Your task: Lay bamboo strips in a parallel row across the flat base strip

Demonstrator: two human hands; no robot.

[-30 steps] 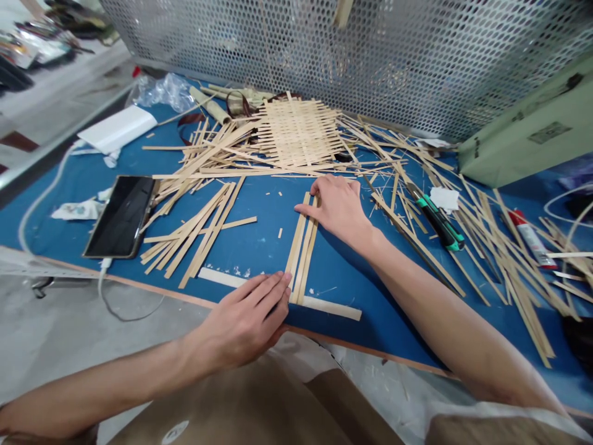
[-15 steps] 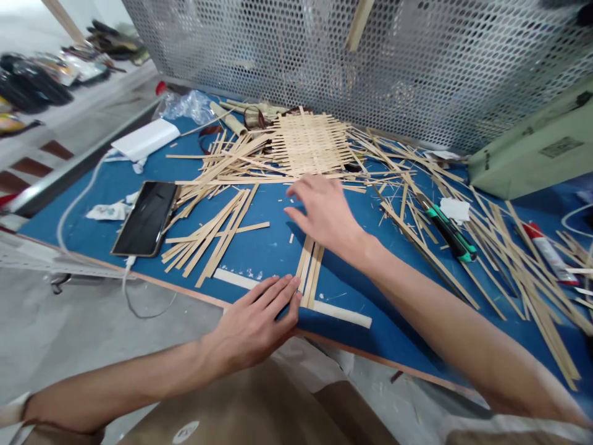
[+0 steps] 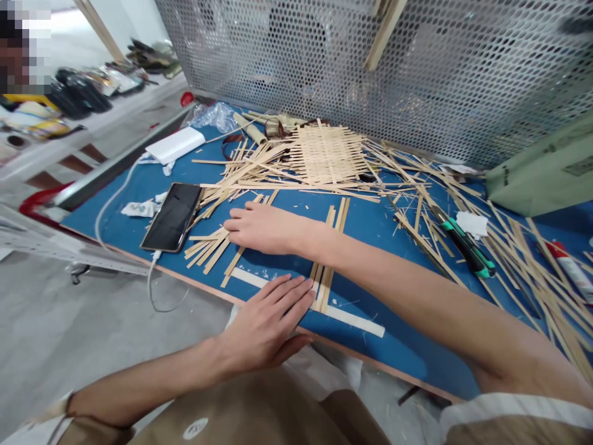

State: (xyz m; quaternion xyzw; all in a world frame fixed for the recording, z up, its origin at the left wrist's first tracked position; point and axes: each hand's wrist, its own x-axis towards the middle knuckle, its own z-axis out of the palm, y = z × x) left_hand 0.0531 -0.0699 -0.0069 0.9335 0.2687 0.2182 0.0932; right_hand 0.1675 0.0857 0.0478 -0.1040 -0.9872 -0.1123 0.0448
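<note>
My left hand (image 3: pixel 269 321) lies flat with its fingertips on the lower ends of several parallel bamboo strips (image 3: pixel 328 259). Those strips stand on a wide pale crosswise strip (image 3: pixel 354 315) near the front edge of the blue work mat (image 3: pixel 365 352). My right hand (image 3: pixel 264 228) stretches left across the mat, palm down, holding nothing. Its fingertips are beside a loose bunch of bamboo strips (image 3: pixel 208 247). Farther back lies a flat woven bamboo panel (image 3: pixel 327 154), with tangled strips around it.
A black phone (image 3: pixel 171 216) on a cable and a white power bank (image 3: pixel 175 145) lie at the left. A green-handled utility knife (image 3: pixel 466 247), a tube (image 3: pixel 567 271) and more strips lie at the right. A perforated metal screen (image 3: pixel 370 62) rises behind, beside a green bag (image 3: pixel 542 173).
My right hand has swung left, from above the parallel strips to beside the loose bunch. My left hand remains on the strips. The whole view has shifted slightly.
</note>
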